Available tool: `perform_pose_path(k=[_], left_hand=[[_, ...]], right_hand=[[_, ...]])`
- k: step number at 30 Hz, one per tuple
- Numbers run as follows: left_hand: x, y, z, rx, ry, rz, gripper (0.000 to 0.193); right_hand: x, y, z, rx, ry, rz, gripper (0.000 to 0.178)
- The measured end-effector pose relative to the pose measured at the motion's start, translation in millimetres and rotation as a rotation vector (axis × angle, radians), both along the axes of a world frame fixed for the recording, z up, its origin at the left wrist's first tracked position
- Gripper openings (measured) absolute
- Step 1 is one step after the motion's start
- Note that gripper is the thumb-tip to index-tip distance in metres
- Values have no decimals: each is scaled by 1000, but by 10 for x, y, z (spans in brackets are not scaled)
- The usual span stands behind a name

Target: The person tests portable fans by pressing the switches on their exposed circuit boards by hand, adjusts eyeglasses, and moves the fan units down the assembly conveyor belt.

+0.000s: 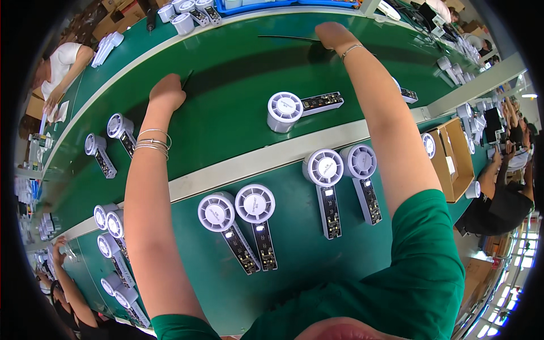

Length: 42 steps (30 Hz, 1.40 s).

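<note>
Both my arms reach forward over the green surface. My left hand (168,92) is closed, and a short thin dark strip (187,79) sticks out beside its fingers. My right hand (333,35), farther away, is closed on a long thin dark rod (288,37) that points left. What kind of tool the rod is, I cannot tell. Between my forearms lies a white handheld fan (285,112) with its handle's circuit board exposed. Closer to me are two pairs of similar fans (255,204) (327,168), boards facing up.
A pale rail (238,166) crosses the bench. More fans (116,224) lie by my left arm. An open cardboard box (452,158) stands at right. Blue trays (255,7) sit at the back. Co-workers (67,65) are at the left and right.
</note>
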State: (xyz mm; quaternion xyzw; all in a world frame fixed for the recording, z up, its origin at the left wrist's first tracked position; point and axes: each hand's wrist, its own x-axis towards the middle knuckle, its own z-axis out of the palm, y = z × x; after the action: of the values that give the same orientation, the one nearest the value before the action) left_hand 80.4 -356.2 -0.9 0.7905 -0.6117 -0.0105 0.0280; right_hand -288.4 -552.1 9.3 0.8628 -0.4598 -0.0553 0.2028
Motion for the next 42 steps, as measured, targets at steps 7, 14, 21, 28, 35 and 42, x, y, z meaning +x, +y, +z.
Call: perform_pose_path(k=[7, 14, 21, 28, 35, 42], left_hand=[[-98, 90, 68, -21, -73, -68, 20], [-515, -181, 82, -198, 16, -289, 13], [-1229, -536, 42, -469, -96, -795, 8], [-1237, -576, -189, -509, -24, -642, 16], [-947, -589, -211, -392, 211, -384, 20], [-887, -556, -326, -415, 376, -429, 13]], right_hand=[[176, 190, 72, 17, -11, 108, 18], [217, 150, 9, 53, -23, 160, 16], [842, 198, 168, 350, -216, 290, 23], [1138, 718, 197, 515, -160, 188, 29], [1261, 920, 172, 491, -181, 322, 22], [1376, 881, 88, 432, -169, 356, 19]])
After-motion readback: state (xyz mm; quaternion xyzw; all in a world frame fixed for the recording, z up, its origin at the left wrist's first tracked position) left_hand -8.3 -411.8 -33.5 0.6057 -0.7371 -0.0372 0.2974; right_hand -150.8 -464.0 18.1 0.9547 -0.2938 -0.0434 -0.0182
